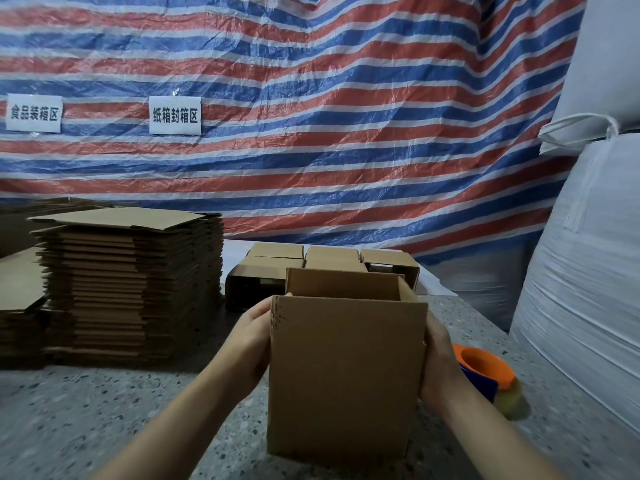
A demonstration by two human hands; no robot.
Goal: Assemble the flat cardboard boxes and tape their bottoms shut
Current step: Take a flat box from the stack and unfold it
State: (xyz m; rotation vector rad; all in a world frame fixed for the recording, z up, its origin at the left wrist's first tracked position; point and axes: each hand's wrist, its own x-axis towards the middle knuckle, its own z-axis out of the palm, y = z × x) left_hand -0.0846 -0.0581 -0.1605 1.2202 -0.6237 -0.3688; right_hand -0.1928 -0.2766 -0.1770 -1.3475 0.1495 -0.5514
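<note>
Brown corrugated cardboard box [346,368], opened into shape, stands upright on the speckled grey stone surface [104,410], held between both hands. The left hand [254,344] grips its left side, the right hand [440,368] its right, though the fingers are mostly hidden behind it. An orange-cored tape roll [485,372] lies just right; a tall stack of flat cardboard sheets [131,289] stands to the left.

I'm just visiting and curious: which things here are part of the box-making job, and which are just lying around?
Part of the job:
- open box, held between left hand and right hand
- stack of flat boxes
- tape dispenser
- assembled boxes behind

Just there:
- striped tarp
- two paper signs
- white sacks
</note>
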